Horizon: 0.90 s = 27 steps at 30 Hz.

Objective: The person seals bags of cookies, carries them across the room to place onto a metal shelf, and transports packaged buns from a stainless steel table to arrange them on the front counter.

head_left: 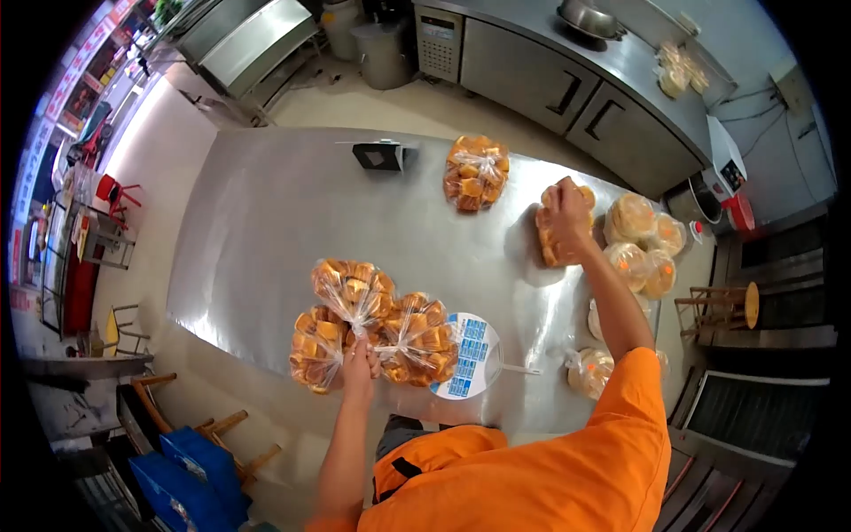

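My left hand is closed on the gathered plastic necks of bagged bread rolls. Three such clear bags, full of golden-brown rolls, cluster around it at the table's near edge; whether all of them are gripped is unclear. My right hand reaches out to the right, fingers closed at the top of another bread bag. That hand partly covers the bag. A further bag of rolls stands by itself toward the far edge. Beside the left cluster lies a round hand fan with blue print, partly under a bag.
Several bags of pale round flatbreads line the right side of the steel table. A small black box-like object stands near the far edge. Beyond are a steel counter and, at lower left, stools with blue items.
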Tool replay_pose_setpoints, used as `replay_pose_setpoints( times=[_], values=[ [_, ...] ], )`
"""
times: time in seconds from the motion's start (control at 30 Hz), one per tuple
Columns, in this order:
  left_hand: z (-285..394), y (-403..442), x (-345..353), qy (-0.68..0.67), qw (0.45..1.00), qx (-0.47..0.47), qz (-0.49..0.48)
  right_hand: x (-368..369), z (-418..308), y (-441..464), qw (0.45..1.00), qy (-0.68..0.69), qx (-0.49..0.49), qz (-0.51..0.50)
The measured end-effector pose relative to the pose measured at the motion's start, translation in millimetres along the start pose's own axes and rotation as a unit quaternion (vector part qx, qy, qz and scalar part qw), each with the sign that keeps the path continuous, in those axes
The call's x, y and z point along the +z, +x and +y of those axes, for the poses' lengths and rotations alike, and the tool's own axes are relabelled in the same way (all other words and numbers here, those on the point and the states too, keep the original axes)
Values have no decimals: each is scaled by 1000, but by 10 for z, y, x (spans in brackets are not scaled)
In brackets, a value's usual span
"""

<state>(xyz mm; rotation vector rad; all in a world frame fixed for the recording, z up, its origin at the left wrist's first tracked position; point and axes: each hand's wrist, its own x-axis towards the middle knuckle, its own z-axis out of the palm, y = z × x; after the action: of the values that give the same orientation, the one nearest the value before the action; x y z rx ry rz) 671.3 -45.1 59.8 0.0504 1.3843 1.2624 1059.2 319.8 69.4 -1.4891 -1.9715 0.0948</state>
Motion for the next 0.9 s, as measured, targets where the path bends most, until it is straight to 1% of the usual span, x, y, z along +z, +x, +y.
replay_pose_setpoints(
  times=[0.03, 0.07, 0.1, 0.13, 0.2, 0.23, 0.3, 0.33, 0.37, 0.4, 0.43, 0.47, 0.53, 0.57, 0.6, 0.63, 0.67, 0.73, 0.8, 0.87, 0.9],
  values=[
    [6, -4, 17, -4, 1000, 1, 5, -50, -338, 120, 994, 4, 56, -94],
    [16, 1, 43, 4, 1000, 4, 6, -117, -652, 253, 976, 8, 111, -186],
    [18, 3, 54, 12, 1000, 6, 7, 194, -582, 312, 970, 32, 119, -210],
    [6, 3, 40, 8, 1000, 9, 12, 441, -548, 378, 965, 80, 93, -230],
    [-13, 27, -7, 14, 1000, 7, 0, 847, -687, 409, 972, 148, 17, -179],
    [-39, 37, -17, 8, 1000, 15, 9, 952, -756, 430, 971, 155, 7, -182],
    [-110, 69, -30, 60, 996, -9, 64, 1210, -1014, 503, 964, 87, 7, -250],
    [-196, 69, -69, 84, 994, 10, 76, 1415, -1032, 518, 967, 99, 21, -233],
    [-214, 62, -86, 99, 993, 11, 65, 1539, -1159, 549, 879, 375, 182, -233],
    [-215, 48, -80, 127, 989, 24, 69, 1624, -1163, 591, 873, 395, 142, -250],
    [-210, 35, -76, 155, 985, 32, 72, 1691, -1065, 627, 942, 227, 102, -225],
    [-202, 52, -68, 136, 985, 52, 92, 1752, -1075, 666, 981, 49, 64, -176],
    [-238, 68, -59, 197, 974, 87, 74, 1535, -1328, 734, 974, -50, 140, -171],
    [-234, 42, -65, 188, 974, 93, 82, 1578, -1305, 697, 982, -10, 133, -136],
    [-206, -9, -54, 233, 957, 145, 89, 1628, -1203, 665, 986, 28, 129, -100],
    [-160, -40, -38, 277, 935, 199, 95, 1759, -1001, 604, 991, 89, 91, -48],
    [-115, -68, -38, 270, 936, 206, 97, 1842, -828, 535, 988, 149, 51, 5],
    [-11, -127, -85, 321, 917, 216, 96, 1624, -861, 376, 947, 302, 109, 16],
    [166, -254, -103, 293, 923, 234, 89, 1421, -733, 230, 952, 291, 73, 54],
    [333, -311, -229, 271, 926, 251, 77, 639, -1397, 67, 932, 311, 173, -60],
    [399, -344, -316, 267, 926, 251, 88, 482, -1524, -2, 935, 307, 170, -58]
  ],
)
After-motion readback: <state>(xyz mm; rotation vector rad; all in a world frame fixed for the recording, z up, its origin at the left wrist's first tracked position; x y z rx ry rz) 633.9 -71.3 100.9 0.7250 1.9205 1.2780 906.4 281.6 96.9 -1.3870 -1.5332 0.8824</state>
